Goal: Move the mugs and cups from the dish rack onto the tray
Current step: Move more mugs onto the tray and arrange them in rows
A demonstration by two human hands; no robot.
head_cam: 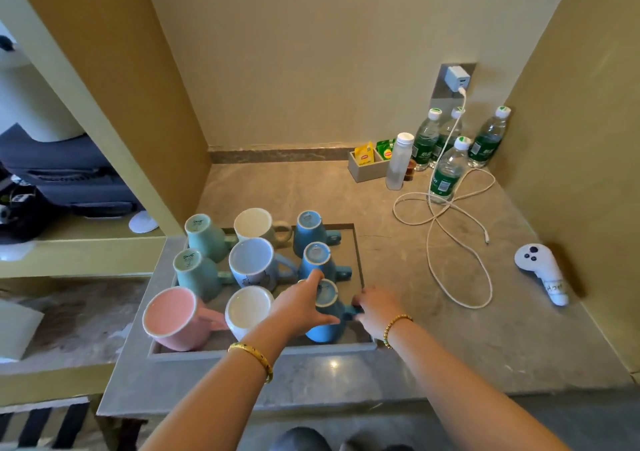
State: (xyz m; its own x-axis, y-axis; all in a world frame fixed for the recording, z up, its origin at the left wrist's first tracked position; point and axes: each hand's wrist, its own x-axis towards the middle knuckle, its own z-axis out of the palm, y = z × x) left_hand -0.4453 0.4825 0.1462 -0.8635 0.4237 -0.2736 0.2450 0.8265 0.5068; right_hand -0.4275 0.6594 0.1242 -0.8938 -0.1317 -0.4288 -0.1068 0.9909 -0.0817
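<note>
Several upturned mugs stand in a shallow grey tray [358,260] sunk into the counter. At the tray's near right corner stands a blue mug [329,327]. My left hand [301,306] wraps its left side with the fingers over its base. My right hand [375,308] pinches its handle on the right. Two more blue mugs [313,234] stand behind it. A pink mug [173,317] and a white mug [247,306] stand to its left, a pale blue mug [252,263] in the middle, two green mugs [204,235] at the far left. No dish rack is in view.
A white cable [457,242] loops over the counter right of the tray, running from a charger [457,78] in the wall. Several water bottles [446,173], a white flask [400,161] and a tea-bag box [367,166] stand at the back right. A white controller [540,272] lies by the right wall.
</note>
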